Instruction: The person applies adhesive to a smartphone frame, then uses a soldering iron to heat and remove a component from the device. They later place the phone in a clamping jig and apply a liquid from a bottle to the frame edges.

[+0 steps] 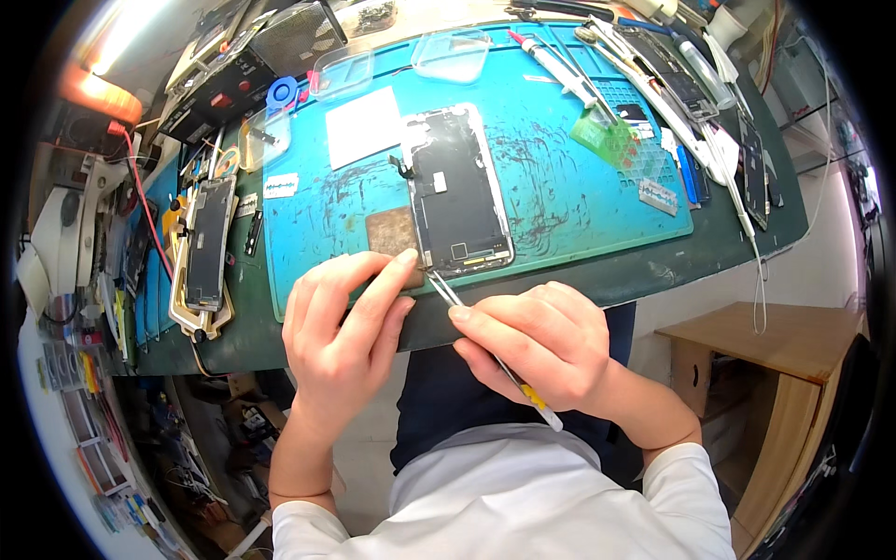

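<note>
A phone screen assembly [467,210] lies with its black back side up and its lower end toward me. My right hand [546,345] pinches a pair of metal tweezers [509,373] with a yellow mark near the rear end. The tweezer tips meet the screen's lower left corner; whether anything small is between them I cannot tell. My left hand [341,322] has its index fingertip at that same corner, with the thumb apart below it. A brown square plate [390,230] sits under the left fingers, beside the screen, partly hidden by them. A short dark flex cable [401,168] sticks out from the screen's left edge.
A blue work mat [322,219] covers the bench. White paper [362,126], clear plastic boxes [451,56] and razor blades [658,196] lie around. Phone parts [210,243] are stacked at left; a syringe [560,70] and green piece [605,135] are at right.
</note>
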`<state>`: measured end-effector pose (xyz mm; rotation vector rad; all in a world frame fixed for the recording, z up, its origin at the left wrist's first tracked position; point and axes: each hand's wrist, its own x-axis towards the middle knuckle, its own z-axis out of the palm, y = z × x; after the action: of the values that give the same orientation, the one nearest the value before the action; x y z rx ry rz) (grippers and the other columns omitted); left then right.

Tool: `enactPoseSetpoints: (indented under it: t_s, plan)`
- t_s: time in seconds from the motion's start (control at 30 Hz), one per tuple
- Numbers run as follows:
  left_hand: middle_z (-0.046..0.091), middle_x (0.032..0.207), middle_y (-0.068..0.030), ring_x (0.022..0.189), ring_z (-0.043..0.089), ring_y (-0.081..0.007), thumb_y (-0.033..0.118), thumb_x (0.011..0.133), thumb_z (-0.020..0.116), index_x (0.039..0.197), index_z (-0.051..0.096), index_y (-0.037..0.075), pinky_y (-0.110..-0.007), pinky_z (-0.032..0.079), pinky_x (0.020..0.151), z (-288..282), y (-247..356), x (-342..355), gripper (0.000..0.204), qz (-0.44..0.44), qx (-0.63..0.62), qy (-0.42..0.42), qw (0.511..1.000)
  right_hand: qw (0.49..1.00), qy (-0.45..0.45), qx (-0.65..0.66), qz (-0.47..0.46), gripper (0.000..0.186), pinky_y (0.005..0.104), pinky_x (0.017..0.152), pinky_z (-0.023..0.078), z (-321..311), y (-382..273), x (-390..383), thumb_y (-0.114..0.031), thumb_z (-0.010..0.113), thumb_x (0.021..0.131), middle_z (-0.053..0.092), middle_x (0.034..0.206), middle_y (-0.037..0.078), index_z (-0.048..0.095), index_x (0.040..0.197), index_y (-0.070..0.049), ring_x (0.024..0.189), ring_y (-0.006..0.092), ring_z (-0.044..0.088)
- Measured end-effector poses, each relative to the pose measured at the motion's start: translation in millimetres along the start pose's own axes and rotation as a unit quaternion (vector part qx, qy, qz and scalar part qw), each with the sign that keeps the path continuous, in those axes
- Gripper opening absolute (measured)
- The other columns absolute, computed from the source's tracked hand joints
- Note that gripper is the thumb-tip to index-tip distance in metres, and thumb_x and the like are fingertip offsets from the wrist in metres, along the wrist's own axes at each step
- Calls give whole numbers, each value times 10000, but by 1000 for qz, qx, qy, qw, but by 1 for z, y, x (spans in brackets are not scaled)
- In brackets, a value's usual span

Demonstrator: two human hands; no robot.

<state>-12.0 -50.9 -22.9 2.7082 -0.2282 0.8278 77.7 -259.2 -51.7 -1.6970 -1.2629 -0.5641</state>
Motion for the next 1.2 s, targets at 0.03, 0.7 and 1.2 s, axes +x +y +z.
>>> enactPoseSetpoints:
  t_s: [0.03, 0.7, 1.2]
  plan:
    - [705, 1077, -60, 959, 675, -259, 64, 811, 822, 1207, 785, 72, -393, 546, 859, 0, 0, 0, 398, -1, 0, -1, 1000, 1000, 2, -8, -2, 296, 292, 529, 478, 1, 0, 0, -85, 840, 822, 709, 931, 45, 755, 1096, -12, 636, 160, 620]
    - [729, 1070, -85, 963, 693, -281, 42, 844, 796, 1172, 788, 27, -404, 565, 873, -3, 2, -2, 329, -2, 9, -8, 1000, 999, 18, -45, -1, 260, 287, 515, 449, 6, -2, 0, -110, 821, 823, 694, 907, 48, 766, 1054, -4, 639, 146, 629]
    - [728, 1091, -88, 978, 689, -279, 36, 846, 786, 1185, 780, 23, -412, 573, 892, -3, 2, -1, 339, 1, 7, -14, 1000, 999, 17, -49, 2, 257, 286, 525, 463, 7, -2, 0, -108, 817, 824, 691, 905, 45, 764, 1050, 0, 643, 144, 629]
